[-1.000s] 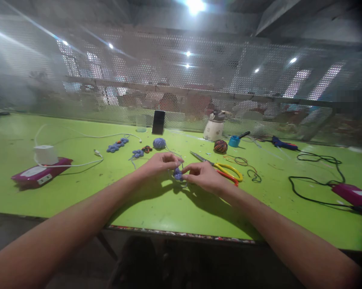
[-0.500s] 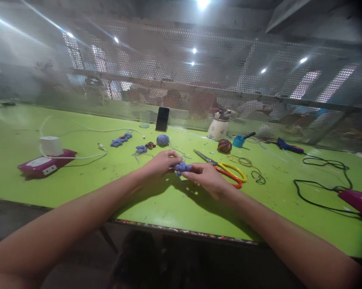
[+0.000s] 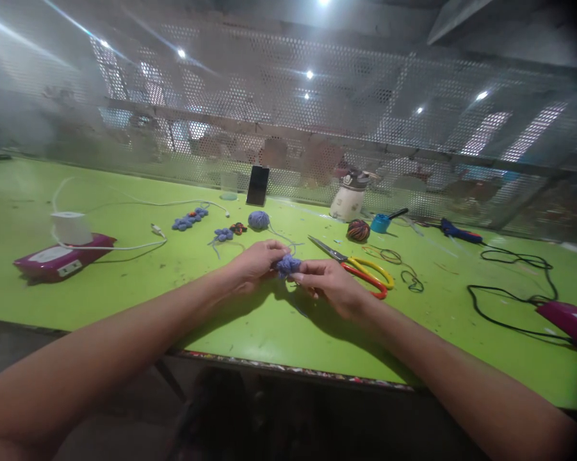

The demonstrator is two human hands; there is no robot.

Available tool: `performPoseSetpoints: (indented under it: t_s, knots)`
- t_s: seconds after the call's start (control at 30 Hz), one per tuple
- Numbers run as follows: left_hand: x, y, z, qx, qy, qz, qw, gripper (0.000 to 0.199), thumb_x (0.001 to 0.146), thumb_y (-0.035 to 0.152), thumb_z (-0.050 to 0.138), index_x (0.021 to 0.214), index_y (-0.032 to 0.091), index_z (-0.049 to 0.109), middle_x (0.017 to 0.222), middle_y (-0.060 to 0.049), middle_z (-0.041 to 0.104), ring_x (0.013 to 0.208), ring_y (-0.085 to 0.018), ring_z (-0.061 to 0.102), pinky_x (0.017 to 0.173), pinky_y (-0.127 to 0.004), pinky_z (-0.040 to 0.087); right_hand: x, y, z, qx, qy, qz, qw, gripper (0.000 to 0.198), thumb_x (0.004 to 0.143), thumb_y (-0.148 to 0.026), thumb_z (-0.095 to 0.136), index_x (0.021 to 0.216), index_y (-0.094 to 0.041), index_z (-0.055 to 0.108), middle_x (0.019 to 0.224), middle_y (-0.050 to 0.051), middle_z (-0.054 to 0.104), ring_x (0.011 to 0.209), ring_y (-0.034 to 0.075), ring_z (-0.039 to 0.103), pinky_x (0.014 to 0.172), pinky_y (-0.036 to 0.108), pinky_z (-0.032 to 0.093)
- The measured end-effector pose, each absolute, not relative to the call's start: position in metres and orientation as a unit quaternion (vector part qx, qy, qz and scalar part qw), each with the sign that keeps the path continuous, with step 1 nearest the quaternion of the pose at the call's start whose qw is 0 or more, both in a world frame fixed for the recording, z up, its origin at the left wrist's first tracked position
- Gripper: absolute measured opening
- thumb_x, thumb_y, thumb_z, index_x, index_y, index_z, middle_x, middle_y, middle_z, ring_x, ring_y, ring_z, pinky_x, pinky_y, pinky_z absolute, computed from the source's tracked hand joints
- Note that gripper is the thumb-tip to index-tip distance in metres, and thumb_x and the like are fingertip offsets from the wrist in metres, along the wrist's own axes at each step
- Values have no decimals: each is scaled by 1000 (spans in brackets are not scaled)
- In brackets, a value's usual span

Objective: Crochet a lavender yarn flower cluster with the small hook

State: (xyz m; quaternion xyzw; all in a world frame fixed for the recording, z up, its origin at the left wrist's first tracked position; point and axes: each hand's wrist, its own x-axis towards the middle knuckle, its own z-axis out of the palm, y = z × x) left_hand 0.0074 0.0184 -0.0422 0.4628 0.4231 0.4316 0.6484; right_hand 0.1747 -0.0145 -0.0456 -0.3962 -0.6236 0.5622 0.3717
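Observation:
A small purple-blue crocheted piece [image 3: 287,265] is pinched between both hands above the green table [image 3: 250,326]. My left hand [image 3: 257,264] grips its left end with thumb and fingers. On its other end, my right hand [image 3: 330,282] is closed, thumb in front. A strand of the same colour runs back towards a yarn ball [image 3: 258,220]. Scissors [image 3: 360,269] with yellow and red handles lie just beyond my right hand, blades pointing away to the left. Other crocheted pieces, a blue one [image 3: 223,235] and a longer strip [image 3: 190,219], rest to the left.
A purple power strip [image 3: 62,259] with a white charger [image 3: 71,228] stands left. Behind are a phone [image 3: 258,185], a clear cup [image 3: 229,186], a pale jug [image 3: 349,198], a dark multicoloured yarn ball [image 3: 358,230] and a blue pot [image 3: 380,223]. A glue gun [image 3: 461,231] trails black cord on the right.
Both hands keep hold of the crocheted piece, which has turned slightly between the fingers. The camera view has shifted a little; the table items look unmoved.

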Motion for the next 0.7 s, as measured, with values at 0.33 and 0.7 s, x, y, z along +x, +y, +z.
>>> performPoseSetpoints:
  t_s: [0.33,0.7]
  knots:
    - [8,19,-42,468,457,427,624,16,77,7,60,68,17,52,58,-1,58,51,-10,52,52,-23,41,174,-17,-45,-397,-613,577,365,27,72,-37,74,64,-16,59,53,-3,47,49,9,38,50,28,26]
    - [13,10,-42,492,470,454,576,13,81,19,63,73,18,52,56,1,54,47,-9,46,47,-21,33,166,-13,-57,-421,-664,450,423,36,83,-50,60,68,-18,56,50,-5,43,45,9,32,46,26,24]
